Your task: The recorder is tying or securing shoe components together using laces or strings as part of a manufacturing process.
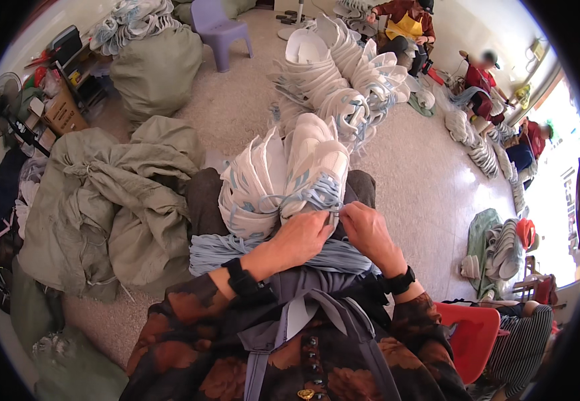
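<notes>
The person sits with a stack of white shoe uppers (283, 177) piled on the lap, pale blue laces threaded through them. Both hands meet at the near side of that stack. The left hand (300, 237) is curled, fingers closed around the lace and the edge of the nearest upper. The right hand (366, 230) touches it from the other side, thumb and forefinger pinched together on a thin pale blue lace (333, 212) right where the two hands meet. Below the hands a bundle of pale blue laces (270, 250) lies across the lap, just under the wrists, each of which wears a black band.

Beyond the lap, a long row of white uppers (343, 80) runs across the floor (423, 180) toward the far wall. To the person's left, grey-green sacks (116, 194) lie slumped on the floor, with another full sack (156, 70) farther back beside a lilac plastic chair (220, 30). A fan (3, 100) stands at the far left by cluttered shelves. At the far right side of the floor three other people sit with their own piles of uppers. A red plastic stool (473, 334) sits just beside the person's right elbow.
</notes>
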The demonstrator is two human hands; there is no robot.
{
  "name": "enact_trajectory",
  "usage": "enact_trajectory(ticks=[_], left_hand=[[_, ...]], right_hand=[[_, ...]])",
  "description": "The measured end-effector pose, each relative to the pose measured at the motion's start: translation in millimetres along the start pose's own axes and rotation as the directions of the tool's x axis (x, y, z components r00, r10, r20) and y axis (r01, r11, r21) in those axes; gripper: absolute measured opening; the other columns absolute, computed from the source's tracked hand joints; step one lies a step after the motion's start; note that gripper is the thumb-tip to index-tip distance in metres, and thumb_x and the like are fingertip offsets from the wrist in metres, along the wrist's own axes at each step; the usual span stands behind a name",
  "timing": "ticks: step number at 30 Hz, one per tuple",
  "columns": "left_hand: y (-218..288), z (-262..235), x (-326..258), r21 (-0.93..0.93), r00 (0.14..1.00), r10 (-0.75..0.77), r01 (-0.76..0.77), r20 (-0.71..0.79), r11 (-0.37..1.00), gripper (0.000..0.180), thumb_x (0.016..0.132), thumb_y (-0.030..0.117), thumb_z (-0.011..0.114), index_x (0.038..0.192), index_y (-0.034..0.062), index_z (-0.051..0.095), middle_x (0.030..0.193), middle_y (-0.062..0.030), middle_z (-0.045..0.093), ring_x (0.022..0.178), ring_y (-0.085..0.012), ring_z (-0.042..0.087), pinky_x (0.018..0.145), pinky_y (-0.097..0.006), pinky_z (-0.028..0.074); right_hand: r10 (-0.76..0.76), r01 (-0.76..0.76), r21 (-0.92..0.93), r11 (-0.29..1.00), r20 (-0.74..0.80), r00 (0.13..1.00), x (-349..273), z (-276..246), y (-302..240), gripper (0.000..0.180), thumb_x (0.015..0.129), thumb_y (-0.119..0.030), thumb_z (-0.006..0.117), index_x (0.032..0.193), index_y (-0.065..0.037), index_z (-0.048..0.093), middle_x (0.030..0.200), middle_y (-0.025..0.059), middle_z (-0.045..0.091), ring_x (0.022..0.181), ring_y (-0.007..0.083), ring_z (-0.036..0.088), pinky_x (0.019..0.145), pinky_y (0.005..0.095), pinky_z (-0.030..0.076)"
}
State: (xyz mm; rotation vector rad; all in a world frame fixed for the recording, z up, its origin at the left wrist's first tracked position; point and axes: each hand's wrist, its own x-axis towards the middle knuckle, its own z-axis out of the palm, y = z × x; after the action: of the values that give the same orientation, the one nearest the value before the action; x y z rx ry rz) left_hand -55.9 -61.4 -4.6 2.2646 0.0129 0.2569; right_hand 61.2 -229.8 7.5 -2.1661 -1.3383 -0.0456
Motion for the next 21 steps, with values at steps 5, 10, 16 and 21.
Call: enact_trajectory(ticks=[5, 10, 16, 21], left_hand=[[-13, 26, 7, -0.155, 0.995, 0.077, -0.086, -0.061, 0.984, 0.020, 0.098, 0.014, 0.054, 0.106, -0.0029, 0.058, 0.095, -0.0273, 0.064, 0.093, -0.0483, 0.060, 0.079, -0.054, 0.047], [-11, 32, 6, -0.037, 0.998, 0.053, -0.054, -0.021, 0.998, 0.019, 0.097, 0.011, 0.053, 0.108, -0.0032, 0.057, 0.097, -0.0277, 0.064, 0.093, -0.0479, 0.060, 0.079, -0.053, 0.048], [-21, 25, 10, -0.185, 0.992, 0.094, -0.108, -0.080, 0.977, 0.021, 0.095, 0.007, 0.055, 0.113, -0.0022, 0.062, 0.095, -0.0270, 0.066, 0.089, -0.0459, 0.064, 0.076, -0.047, 0.051], [-26, 27, 13, -0.299, 0.987, -0.014, -0.035, -0.161, 0.954, 0.016, 0.093, 0.009, 0.058, 0.104, 0.0002, 0.067, 0.087, -0.0239, 0.068, 0.083, -0.0458, 0.065, 0.072, -0.050, 0.051]], right_hand=[[-0.003, 0.003, 0.012, 1.000, -0.005, 1.000, -1, 1, 7, 0.005, 0.088, -0.005, 0.062, 0.088, -0.001, 0.064, 0.083, 0.0180, 0.063, 0.080, 0.0400, 0.064, 0.069, 0.0470, 0.052], [0.064, -0.064, 0.010, 0.998, -0.008, 0.998, -1, 3, 7, 0.006, 0.087, -0.006, 0.062, 0.086, 0.001, 0.063, 0.081, 0.0197, 0.063, 0.078, 0.0416, 0.064, 0.068, 0.0480, 0.051], [0.270, -0.303, 0.230, 0.925, 0.162, 0.949, 4, 3, 6, 0.007, 0.087, -0.006, 0.063, 0.086, 0.000, 0.063, 0.082, 0.0206, 0.065, 0.078, 0.0422, 0.064, 0.066, 0.0474, 0.051], [-0.014, 0.028, 0.105, 0.994, -0.133, 0.991, 2, 16, 8, 0.007, 0.087, -0.006, 0.065, 0.087, 0.001, 0.061, 0.080, 0.0195, 0.065, 0.072, 0.0374, 0.066, 0.064, 0.0416, 0.051]])
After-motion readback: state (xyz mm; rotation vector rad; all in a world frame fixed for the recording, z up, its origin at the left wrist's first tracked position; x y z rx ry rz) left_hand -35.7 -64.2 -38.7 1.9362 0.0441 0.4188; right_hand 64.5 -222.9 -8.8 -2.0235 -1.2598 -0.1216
